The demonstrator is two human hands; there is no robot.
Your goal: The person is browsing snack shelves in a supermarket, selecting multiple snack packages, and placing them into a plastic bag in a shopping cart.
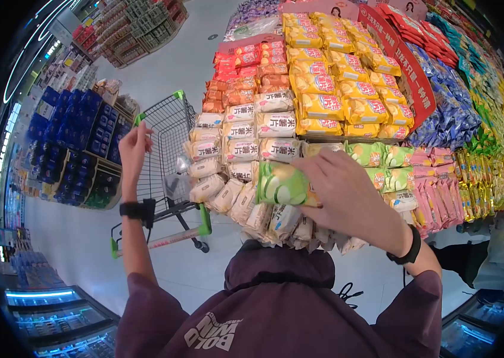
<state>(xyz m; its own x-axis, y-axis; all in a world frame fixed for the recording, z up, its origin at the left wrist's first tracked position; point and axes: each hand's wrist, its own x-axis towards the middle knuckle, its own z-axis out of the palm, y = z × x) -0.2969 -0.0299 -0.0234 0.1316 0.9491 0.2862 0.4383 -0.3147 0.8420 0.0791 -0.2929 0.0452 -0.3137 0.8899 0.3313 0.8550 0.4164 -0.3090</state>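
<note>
My right hand (347,197) grips a green snack bag (280,184) by its right side, with the fingers over the top edge and the thumb below. The bag is held over rows of white snack packs (241,149) with dark lettering. Similar green packs (364,154) lie just beyond that hand, partly covered by it. Off to the left, my left hand (135,143) is raised beside the wire shopping cart (159,134), holding nothing, its fingers loosely bent and apart. A green corner of the cart shows right by those fingertips.
Yellow snack bags (314,83) and red packs (249,56) fill the display's far part. Pink packs (437,194) and blue bags (443,104) lie to the right. Blue stacked cartons (73,122) stand left of the cart. Another person's light clothing (502,256) shows at the right edge.
</note>
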